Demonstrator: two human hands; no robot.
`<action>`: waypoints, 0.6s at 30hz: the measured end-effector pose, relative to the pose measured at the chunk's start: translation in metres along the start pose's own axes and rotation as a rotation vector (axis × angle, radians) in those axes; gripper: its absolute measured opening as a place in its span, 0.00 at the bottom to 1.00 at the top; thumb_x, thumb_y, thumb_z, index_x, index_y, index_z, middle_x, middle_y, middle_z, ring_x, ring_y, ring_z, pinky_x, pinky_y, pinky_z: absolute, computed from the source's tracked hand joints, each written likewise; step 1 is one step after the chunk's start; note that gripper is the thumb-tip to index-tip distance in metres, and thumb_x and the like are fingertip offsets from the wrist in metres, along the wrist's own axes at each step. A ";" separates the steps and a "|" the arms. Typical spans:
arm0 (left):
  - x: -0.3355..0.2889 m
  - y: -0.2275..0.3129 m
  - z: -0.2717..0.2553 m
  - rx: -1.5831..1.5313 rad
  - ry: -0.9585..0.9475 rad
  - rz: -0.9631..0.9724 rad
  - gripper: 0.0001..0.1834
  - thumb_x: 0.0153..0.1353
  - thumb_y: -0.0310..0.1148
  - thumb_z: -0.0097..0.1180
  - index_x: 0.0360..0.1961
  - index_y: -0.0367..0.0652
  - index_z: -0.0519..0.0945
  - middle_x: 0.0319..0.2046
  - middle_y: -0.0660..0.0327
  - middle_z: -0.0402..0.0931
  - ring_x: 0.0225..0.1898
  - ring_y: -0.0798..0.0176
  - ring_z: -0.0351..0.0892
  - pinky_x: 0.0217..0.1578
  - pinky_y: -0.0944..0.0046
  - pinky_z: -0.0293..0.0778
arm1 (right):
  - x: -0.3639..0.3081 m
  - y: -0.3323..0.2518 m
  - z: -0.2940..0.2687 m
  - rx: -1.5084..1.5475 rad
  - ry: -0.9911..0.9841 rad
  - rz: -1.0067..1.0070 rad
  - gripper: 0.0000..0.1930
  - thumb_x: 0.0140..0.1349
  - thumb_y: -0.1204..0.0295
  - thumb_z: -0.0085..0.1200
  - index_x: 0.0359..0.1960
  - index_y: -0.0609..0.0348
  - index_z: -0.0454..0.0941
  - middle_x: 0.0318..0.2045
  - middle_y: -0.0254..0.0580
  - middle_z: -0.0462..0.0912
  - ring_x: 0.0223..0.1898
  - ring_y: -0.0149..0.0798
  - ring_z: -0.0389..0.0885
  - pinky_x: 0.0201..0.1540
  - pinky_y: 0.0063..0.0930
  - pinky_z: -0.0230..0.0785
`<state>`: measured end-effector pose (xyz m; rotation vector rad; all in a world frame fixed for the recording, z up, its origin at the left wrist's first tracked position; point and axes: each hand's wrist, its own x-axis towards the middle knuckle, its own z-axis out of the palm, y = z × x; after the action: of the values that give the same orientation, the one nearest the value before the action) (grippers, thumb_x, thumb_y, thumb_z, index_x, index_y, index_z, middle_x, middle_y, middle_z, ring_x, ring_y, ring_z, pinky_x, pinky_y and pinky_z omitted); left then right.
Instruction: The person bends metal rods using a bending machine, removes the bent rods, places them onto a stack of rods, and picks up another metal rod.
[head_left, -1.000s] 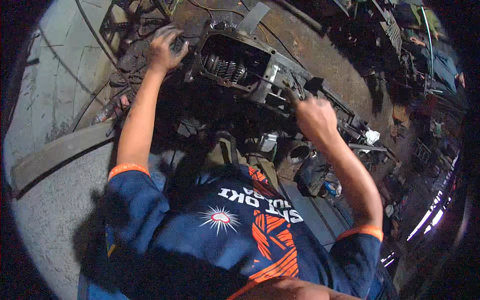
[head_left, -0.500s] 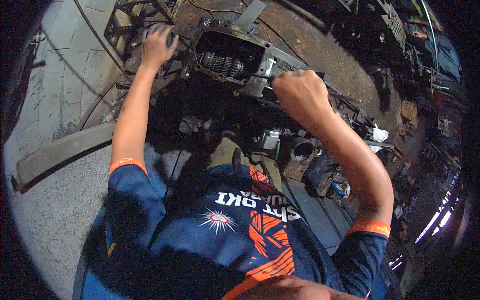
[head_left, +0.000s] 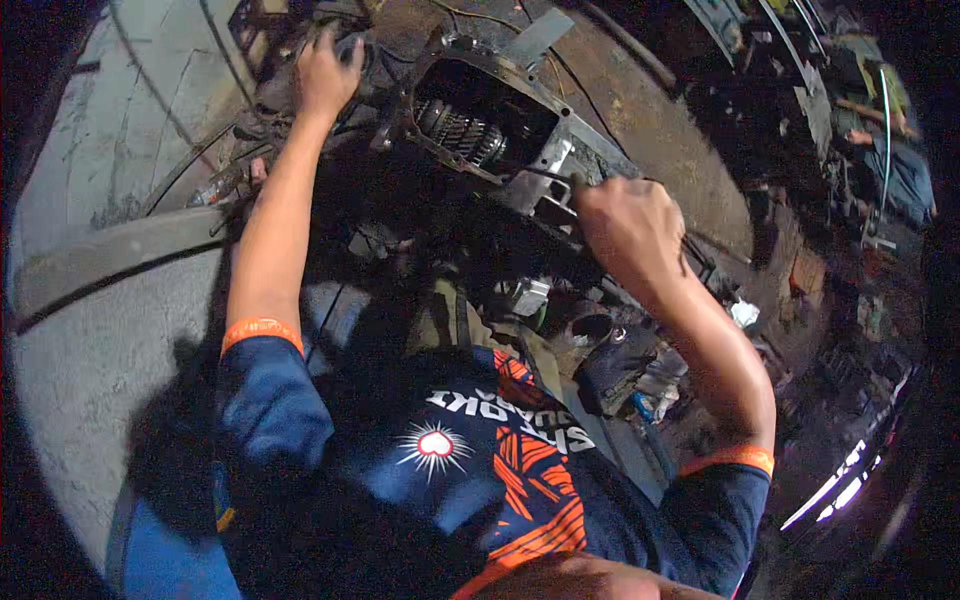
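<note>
An open gearbox housing of grey metal lies in front of me, with toothed gears showing inside it. My right hand is closed in a fist at the housing's right end. It grips a thin dark metal rod that runs leftward toward the gears; the rod's kind cannot be made out. Left of the housing, my left hand reaches over dark, greasy metal parts. Its thumb stands apart from the stretched fingers, and the fingertips look blackened. Whether it touches a part is too dark to tell.
A flat metal strip sticks out beyond the housing. A long grey beam lies to the left. Nearer me are a small shiny metal box and a dark ring-shaped part. Cables cross the floor at the far side.
The whole view has shifted and tilted a little, so the housing appears farther right. My right hand still grips the rod, and my left hand stays beside the dark parts with its fingers more stretched.
</note>
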<state>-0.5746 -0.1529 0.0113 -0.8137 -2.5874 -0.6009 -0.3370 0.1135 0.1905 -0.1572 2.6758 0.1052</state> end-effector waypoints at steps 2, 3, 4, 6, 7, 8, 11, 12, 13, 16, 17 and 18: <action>0.002 0.007 0.002 0.021 -0.071 -0.346 0.19 0.56 0.42 0.53 0.35 0.33 0.77 0.29 0.43 0.77 0.35 0.40 0.76 0.38 0.49 0.72 | 0.006 0.005 -0.006 -0.016 0.006 -0.053 0.03 0.44 0.73 0.53 0.16 0.52 0.79 0.19 0.42 0.79 0.23 0.43 0.82 0.19 0.33 0.74; -0.001 0.000 0.005 0.029 -0.076 -0.349 0.19 0.56 0.42 0.53 0.35 0.33 0.77 0.29 0.43 0.77 0.35 0.40 0.76 0.38 0.49 0.72 | 0.007 0.005 -0.008 -0.027 0.007 -0.101 0.04 0.45 0.73 0.53 0.17 0.52 0.79 0.19 0.44 0.79 0.23 0.43 0.83 0.19 0.32 0.75; -0.003 -0.008 0.010 0.038 0.003 -0.290 0.18 0.57 0.42 0.52 0.32 0.32 0.78 0.25 0.42 0.76 0.32 0.39 0.76 0.35 0.49 0.72 | 0.006 0.000 -0.016 -0.032 -0.040 -0.097 0.03 0.45 0.73 0.52 0.19 0.53 0.79 0.20 0.43 0.80 0.22 0.44 0.82 0.19 0.32 0.75; -0.007 -0.014 0.012 0.010 0.023 -0.266 0.17 0.59 0.40 0.50 0.30 0.33 0.77 0.23 0.43 0.76 0.29 0.40 0.76 0.32 0.50 0.71 | 0.002 -0.008 -0.008 -0.022 0.106 -0.200 0.03 0.46 0.73 0.52 0.21 0.53 0.79 0.20 0.43 0.79 0.22 0.44 0.81 0.19 0.33 0.74; -0.011 -0.007 0.011 0.005 0.019 -0.264 0.17 0.59 0.40 0.50 0.30 0.33 0.77 0.23 0.43 0.76 0.29 0.40 0.76 0.32 0.50 0.71 | 0.001 -0.011 -0.007 -0.014 0.256 -0.299 0.04 0.46 0.73 0.52 0.22 0.54 0.79 0.20 0.43 0.79 0.22 0.44 0.81 0.19 0.33 0.73; -0.015 0.001 0.011 -0.085 0.078 -0.274 0.16 0.59 0.40 0.50 0.30 0.34 0.77 0.23 0.44 0.75 0.28 0.40 0.76 0.31 0.50 0.70 | -0.001 -0.013 -0.008 0.127 0.210 -0.263 0.05 0.49 0.72 0.51 0.27 0.54 0.78 0.20 0.42 0.77 0.22 0.42 0.79 0.20 0.35 0.70; -0.044 -0.023 0.007 -0.130 0.133 -0.301 0.12 0.60 0.37 0.50 0.32 0.37 0.75 0.23 0.46 0.75 0.27 0.41 0.75 0.28 0.50 0.68 | -0.012 0.001 0.009 0.101 -0.081 -0.008 0.14 0.56 0.73 0.45 0.45 0.58 0.74 0.21 0.47 0.77 0.25 0.46 0.80 0.22 0.38 0.72; -0.048 -0.017 0.009 -0.197 0.177 -0.319 0.11 0.59 0.36 0.50 0.32 0.37 0.74 0.23 0.46 0.75 0.27 0.40 0.74 0.28 0.50 0.68 | -0.022 0.001 0.018 0.054 -0.020 0.026 0.21 0.59 0.73 0.42 0.56 0.51 0.67 0.23 0.49 0.78 0.25 0.48 0.80 0.23 0.38 0.73; -0.048 -0.012 0.010 -0.263 0.221 -0.338 0.10 0.59 0.35 0.50 0.32 0.38 0.73 0.23 0.46 0.75 0.27 0.40 0.74 0.28 0.50 0.68 | -0.025 0.004 0.025 0.051 -0.017 0.032 0.21 0.59 0.73 0.42 0.56 0.51 0.67 0.23 0.49 0.78 0.25 0.48 0.80 0.23 0.38 0.73; -0.041 -0.014 0.015 -0.171 0.243 -0.296 0.11 0.59 0.36 0.51 0.33 0.38 0.73 0.24 0.46 0.75 0.28 0.40 0.75 0.29 0.51 0.68 | -0.026 0.006 0.034 0.028 0.048 -0.011 0.19 0.61 0.72 0.41 0.55 0.52 0.69 0.24 0.50 0.78 0.24 0.48 0.80 0.24 0.38 0.74; -0.040 -0.014 0.017 -0.132 0.256 -0.295 0.11 0.58 0.36 0.51 0.33 0.37 0.73 0.25 0.47 0.75 0.28 0.40 0.75 0.29 0.51 0.69 | -0.026 0.005 0.030 0.026 0.049 -0.002 0.19 0.61 0.72 0.41 0.55 0.52 0.69 0.24 0.50 0.78 0.24 0.48 0.80 0.24 0.38 0.74; -0.040 -0.017 0.018 -0.137 0.260 -0.291 0.11 0.58 0.36 0.51 0.33 0.37 0.73 0.25 0.47 0.75 0.28 0.40 0.75 0.29 0.51 0.69 | -0.022 0.001 0.016 0.042 0.017 0.005 0.11 0.55 0.73 0.46 0.40 0.55 0.74 0.23 0.48 0.79 0.24 0.46 0.81 0.23 0.37 0.74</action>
<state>-0.5583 -0.1749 -0.0273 -0.3667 -2.4581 -0.9112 -0.3104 0.1179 0.1863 -0.1386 2.6931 0.0491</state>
